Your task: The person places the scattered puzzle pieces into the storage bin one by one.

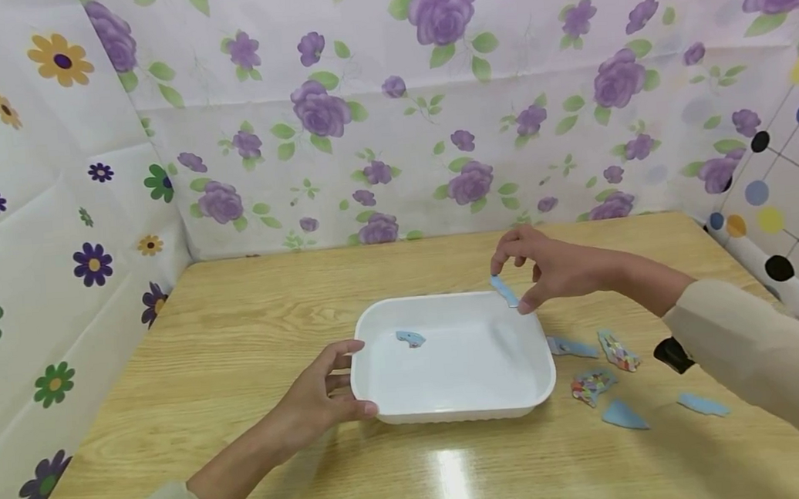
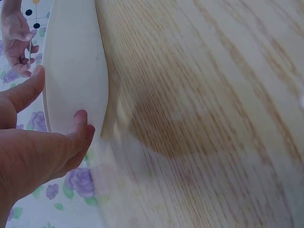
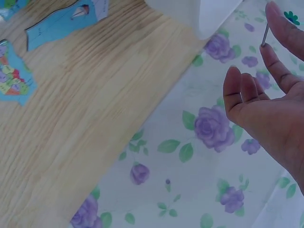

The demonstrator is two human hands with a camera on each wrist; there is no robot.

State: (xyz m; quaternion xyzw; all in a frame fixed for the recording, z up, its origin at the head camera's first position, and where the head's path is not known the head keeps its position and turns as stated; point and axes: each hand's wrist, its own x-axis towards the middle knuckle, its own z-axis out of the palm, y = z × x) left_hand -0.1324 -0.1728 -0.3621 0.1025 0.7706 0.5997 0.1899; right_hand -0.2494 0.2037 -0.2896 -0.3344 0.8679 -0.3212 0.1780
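Observation:
My right hand (image 1: 557, 265) pinches a narrow light-blue map puzzle piece (image 1: 504, 291) between thumb and fingertip, above the back right corner of a white plastic tray (image 1: 453, 412). The right wrist view shows that thin piece (image 3: 265, 35) edge-on. Spread along the tray's left end, my left hand (image 1: 315, 391) touches the rim and outer wall with thumb and fingers; the left wrist view shows them against the wall (image 2: 76, 61). One small blue puzzle piece (image 1: 410, 338) lies inside the tray, towards the back left.
Right of the tray lie several loose map pieces: a coloured one (image 1: 593, 385), another coloured one (image 1: 618, 350), a blue one (image 1: 624, 415) and a slim one (image 1: 702, 404). A black object (image 1: 674, 355) is partly behind my right sleeve. Flowered sheets (image 1: 393, 165) border the wooden table (image 1: 257, 306).

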